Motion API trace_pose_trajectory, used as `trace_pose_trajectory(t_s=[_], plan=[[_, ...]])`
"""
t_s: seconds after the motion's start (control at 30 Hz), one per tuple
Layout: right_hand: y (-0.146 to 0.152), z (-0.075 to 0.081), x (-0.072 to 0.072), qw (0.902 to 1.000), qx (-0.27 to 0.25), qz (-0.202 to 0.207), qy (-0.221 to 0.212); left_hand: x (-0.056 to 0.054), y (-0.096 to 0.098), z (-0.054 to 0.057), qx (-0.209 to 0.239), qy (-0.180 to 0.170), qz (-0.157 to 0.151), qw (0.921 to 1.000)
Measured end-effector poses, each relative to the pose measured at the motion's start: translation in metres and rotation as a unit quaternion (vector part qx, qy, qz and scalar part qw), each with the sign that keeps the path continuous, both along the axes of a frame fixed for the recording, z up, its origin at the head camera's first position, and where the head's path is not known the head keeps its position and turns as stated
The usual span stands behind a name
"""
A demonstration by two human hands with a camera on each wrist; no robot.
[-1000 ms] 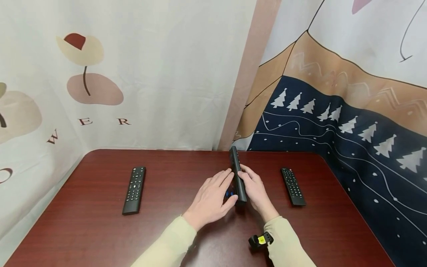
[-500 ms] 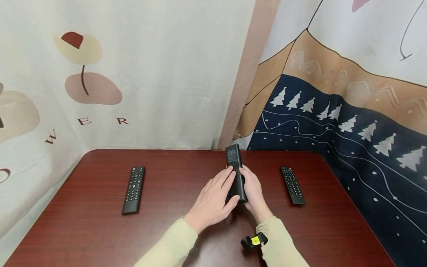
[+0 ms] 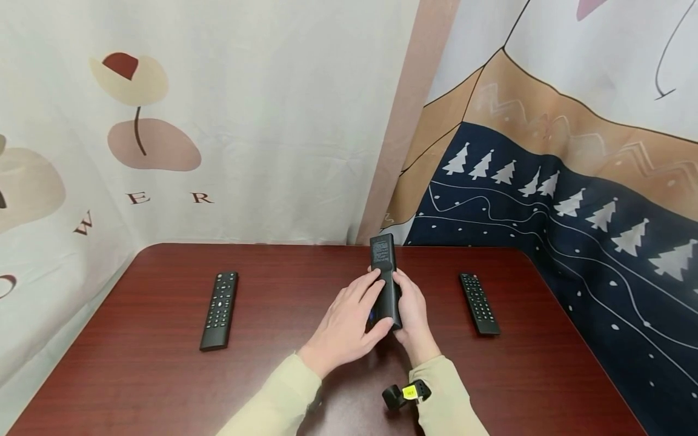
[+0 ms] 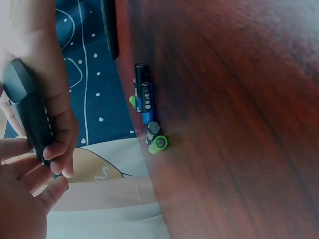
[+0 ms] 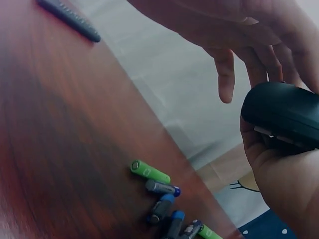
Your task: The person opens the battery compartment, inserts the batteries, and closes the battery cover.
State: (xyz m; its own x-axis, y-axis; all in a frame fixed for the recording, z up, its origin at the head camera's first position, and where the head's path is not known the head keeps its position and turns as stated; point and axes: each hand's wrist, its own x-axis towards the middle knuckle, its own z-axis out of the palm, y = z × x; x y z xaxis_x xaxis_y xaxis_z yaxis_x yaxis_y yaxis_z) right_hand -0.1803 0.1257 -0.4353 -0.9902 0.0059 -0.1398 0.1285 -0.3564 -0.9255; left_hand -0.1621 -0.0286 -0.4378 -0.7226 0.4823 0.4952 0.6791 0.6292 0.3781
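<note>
A black remote control is held above the table's middle, its back with a printed label facing up. My right hand grips it along the right side, fingers curled round it in the left wrist view. My left hand lays nearly straight fingertips on its back, the thumb near its lower end. Several batteries lie on the table below, mostly hidden by the hands in the head view; the wrist views show a green battery and dark-blue ones, such as a battery.
A second remote lies on the left side of the dark red table, and a third remote on the right. Curtains with printed patterns hang behind the table. A small black wrist camera sits at the right cuff.
The remote has turned from edge-on to show its labelled back. My right hand and forearm have shifted slightly left; my left hand stays almost in place.
</note>
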Motion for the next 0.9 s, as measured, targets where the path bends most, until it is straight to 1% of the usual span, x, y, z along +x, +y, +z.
trace_pose_trajectory(t_s=[0.13,0.27,0.37,0.47,0.67,0.8,0.9], plan=[[-0.001,-0.003,0.001,1.0,0.001,-0.001,-0.008,-0.001,0.0,0.002,0.009,-0.02,-0.003,0.9998],[-0.002,-0.006,0.003,0.9997,0.008,-0.004,-0.023,-0.003,-0.001,0.002,0.01,-0.015,-0.005,0.9998],[-0.002,-0.006,0.003,0.9995,0.01,-0.001,-0.028,-0.004,-0.001,0.004,0.009,-0.019,-0.005,0.9998],[-0.002,-0.006,0.004,0.9996,0.01,0.001,-0.027,-0.006,-0.001,0.006,0.017,-0.03,-0.005,0.9994],[-0.002,-0.005,0.003,0.9997,0.007,0.003,-0.022,-0.007,-0.001,0.007,0.036,-0.035,-0.005,0.9987],[-0.003,-0.005,0.002,0.9997,0.013,0.008,-0.02,-0.009,0.0,0.008,0.046,-0.05,-0.004,0.9977],[-0.002,-0.006,0.003,0.9995,0.015,0.016,-0.023,-0.011,0.001,0.006,0.054,-0.07,-0.003,0.9961]])
